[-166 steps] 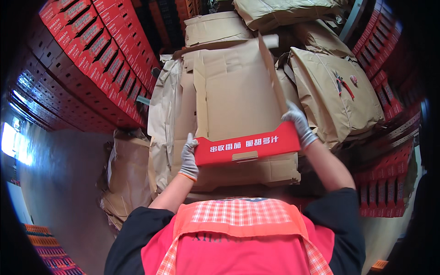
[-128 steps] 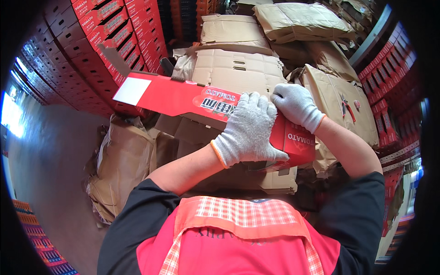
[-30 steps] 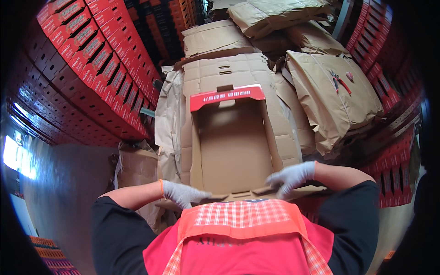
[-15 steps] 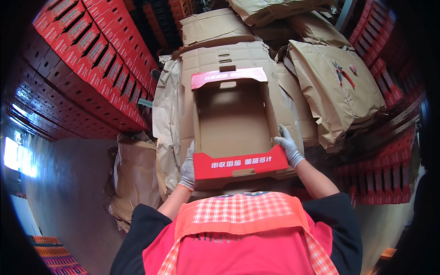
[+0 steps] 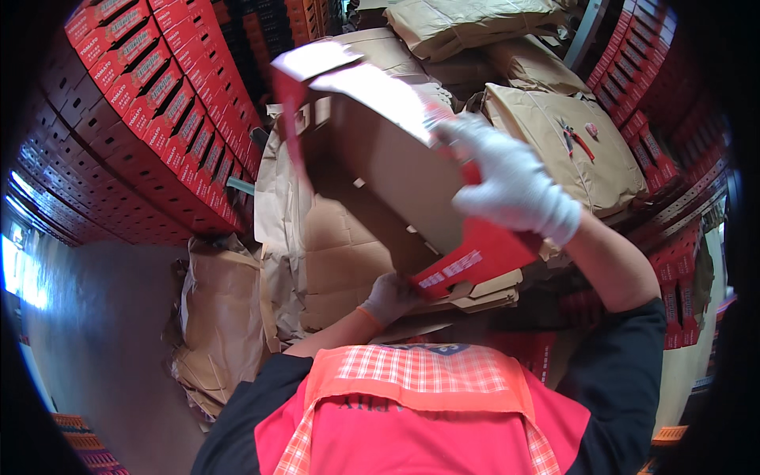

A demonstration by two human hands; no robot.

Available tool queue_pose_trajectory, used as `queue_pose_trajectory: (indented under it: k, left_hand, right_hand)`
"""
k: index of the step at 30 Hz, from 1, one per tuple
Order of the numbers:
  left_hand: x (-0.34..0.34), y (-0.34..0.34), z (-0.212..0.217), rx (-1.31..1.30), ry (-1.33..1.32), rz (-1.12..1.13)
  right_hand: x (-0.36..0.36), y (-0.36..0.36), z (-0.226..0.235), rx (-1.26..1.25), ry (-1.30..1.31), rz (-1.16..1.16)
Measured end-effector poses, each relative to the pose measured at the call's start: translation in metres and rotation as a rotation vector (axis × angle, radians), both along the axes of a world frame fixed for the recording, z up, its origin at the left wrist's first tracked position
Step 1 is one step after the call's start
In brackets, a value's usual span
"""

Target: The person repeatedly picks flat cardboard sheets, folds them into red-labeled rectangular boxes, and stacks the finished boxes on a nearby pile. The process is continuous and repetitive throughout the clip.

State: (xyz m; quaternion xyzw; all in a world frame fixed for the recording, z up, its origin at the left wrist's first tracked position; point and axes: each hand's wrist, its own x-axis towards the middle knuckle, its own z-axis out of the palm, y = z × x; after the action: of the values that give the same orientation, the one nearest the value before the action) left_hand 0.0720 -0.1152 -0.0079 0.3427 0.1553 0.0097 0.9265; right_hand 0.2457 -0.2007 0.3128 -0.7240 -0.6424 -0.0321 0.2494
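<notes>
An open cardboard box tray, brown inside and red outside, is tilted up on its side in front of me, blurred by motion. My right hand, in a whitish knit glove, grips its raised right side, thumb on the inner side and fingers over the edge. Low at the tray's near corner is my left hand, gloved too, closed on that corner with some fingers hidden behind it. Beneath the tray lies a stack of flat brown cardboard blanks.
Tall stacks of red box trays stand at the left, and more red trays at the right. Paper-wrapped bundles lie at the back. Red-handled pliers rest on a wrapped bundle to the right.
The tray has gone from lying level to tilted on its side, its right side raised. My right hand has risen with it; my left hand has moved right and slightly nearer me.
</notes>
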Motion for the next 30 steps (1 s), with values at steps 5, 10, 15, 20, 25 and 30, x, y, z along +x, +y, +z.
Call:
queue_pose_trajectory:
  k: [5, 10, 15, 20, 25, 30]
  left_hand:
    - [-0.062, 0.018, 0.065, 0.726, 0.196, -0.171]
    - [-0.060, 0.023, 0.225, 2.233, -0.274, 0.434]
    - [0.029, 0.080, 0.290, 2.275, -0.040, -0.052]
    - [0.037, 0.088, 0.276, 2.295, -0.062, -0.066]
    - [0.029, 0.084, 0.269, 2.315, -0.176, 0.051]
    - [0.018, 0.075, 0.263, 2.286, -0.095, 0.111]
  right_hand:
    - [-0.018, 0.051, -0.030, 0.139, 0.382, 0.100]
    - [-0.001, 0.064, -0.044, 0.424, 0.017, -0.189]
    - [-0.001, 0.040, -0.034, 0.263, -0.117, -0.183]
    - [0.022, 0.017, -0.019, 0.059, -0.179, -0.202]
    - [0.027, 0.018, -0.010, -0.159, -0.257, -0.129]
    - [0.020, 0.063, -0.035, -0.165, -0.377, -0.044]
